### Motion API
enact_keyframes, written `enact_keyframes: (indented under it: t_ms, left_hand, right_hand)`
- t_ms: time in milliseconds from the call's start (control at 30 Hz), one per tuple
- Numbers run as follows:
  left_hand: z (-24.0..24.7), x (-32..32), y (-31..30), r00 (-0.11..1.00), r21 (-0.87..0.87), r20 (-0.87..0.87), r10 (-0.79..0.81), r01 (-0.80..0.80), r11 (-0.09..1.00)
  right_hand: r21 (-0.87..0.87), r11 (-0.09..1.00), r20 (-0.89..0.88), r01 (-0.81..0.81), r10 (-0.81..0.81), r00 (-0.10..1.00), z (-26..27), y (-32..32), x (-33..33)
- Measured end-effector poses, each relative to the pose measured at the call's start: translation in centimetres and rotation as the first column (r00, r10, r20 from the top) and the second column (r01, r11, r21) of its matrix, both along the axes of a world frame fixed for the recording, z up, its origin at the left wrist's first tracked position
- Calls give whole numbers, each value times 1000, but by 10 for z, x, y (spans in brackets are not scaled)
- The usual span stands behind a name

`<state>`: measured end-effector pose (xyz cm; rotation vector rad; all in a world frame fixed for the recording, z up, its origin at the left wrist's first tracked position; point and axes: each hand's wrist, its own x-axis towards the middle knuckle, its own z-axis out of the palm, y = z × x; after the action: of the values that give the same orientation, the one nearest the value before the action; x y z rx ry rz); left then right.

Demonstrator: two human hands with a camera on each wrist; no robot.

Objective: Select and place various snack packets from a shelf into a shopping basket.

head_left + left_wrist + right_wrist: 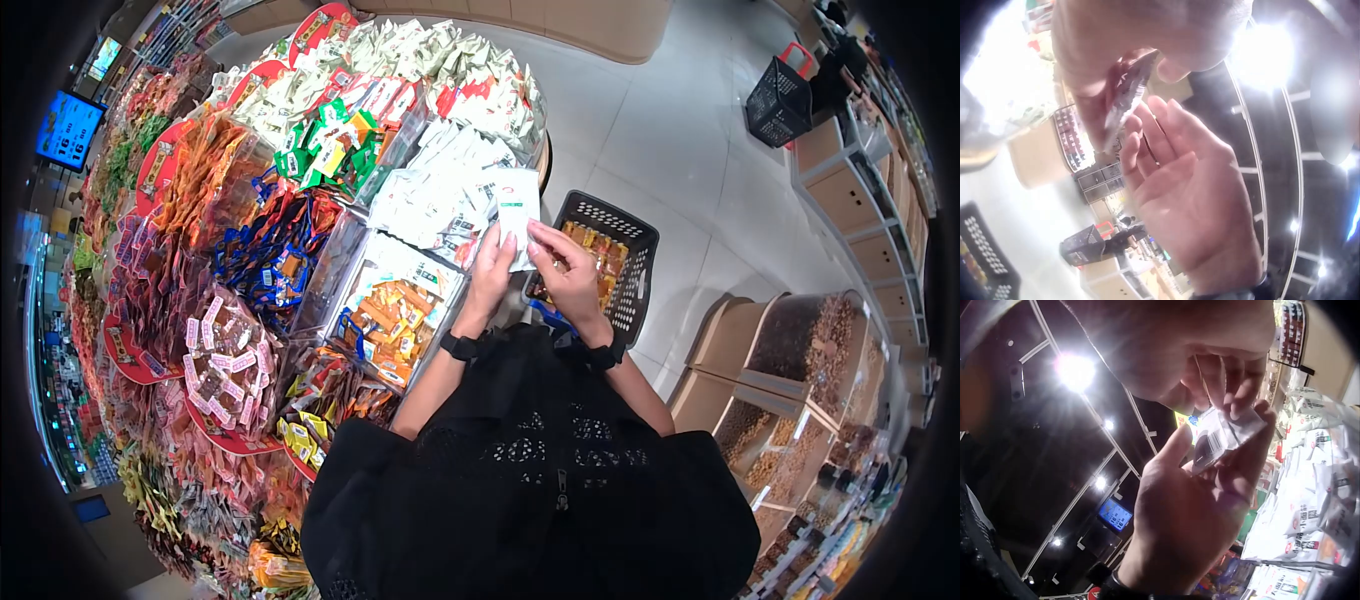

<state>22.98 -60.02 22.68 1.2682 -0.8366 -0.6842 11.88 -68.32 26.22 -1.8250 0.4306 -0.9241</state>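
Note:
Both hands hold one small white packet [518,205] above the edge of the display, in the head view. The left hand [490,272] grips its lower left part, thumb in front. The right hand [567,272] has its fingertips at the packet's right edge. In the right wrist view the packet [1225,436] shows a barcode and lies between the left hand's [1188,512] thumb and fingers, with right fingertips touching it. The left wrist view shows the packet [1129,94] edge-on and the right hand [1194,194] with its palm visible, fingers slightly bent.
White packets [425,205] fill a compartment left of the hands, beside a bin of orange-wrapped snacks [395,315]. A black basket [640,265] holding yellow-brown packages is just right of the hands. Wooden bulk bins [745,375] stand at the right; another basket [778,105] is farther back.

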Motion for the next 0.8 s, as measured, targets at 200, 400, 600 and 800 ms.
enact_keyframes:
  t_ms: [200, 400, 600, 800]
  left_hand:
    - [8, -1, 8, 741, -221, -632, -227, 109, 969]
    - [11, -5, 9, 779, -195, -589, -213, 119, 974]
    - [14, -6, 6, 810, -134, -544, -221, 176, 975]
    - [-19, -12, -7, 893, -77, -381, -239, 227, 971]
  right_hand:
    - [351, 931, -30, 100, -96, 995, -2, -1, -6]
    - [377, 923, 3, 73, -80, 997, -10, -1, -6]
    - [431, 900, -4, 63, -68, 998, -14, -4, -8]
    - [406, 897, -144, 175, -126, 981, -31, -4, -20]
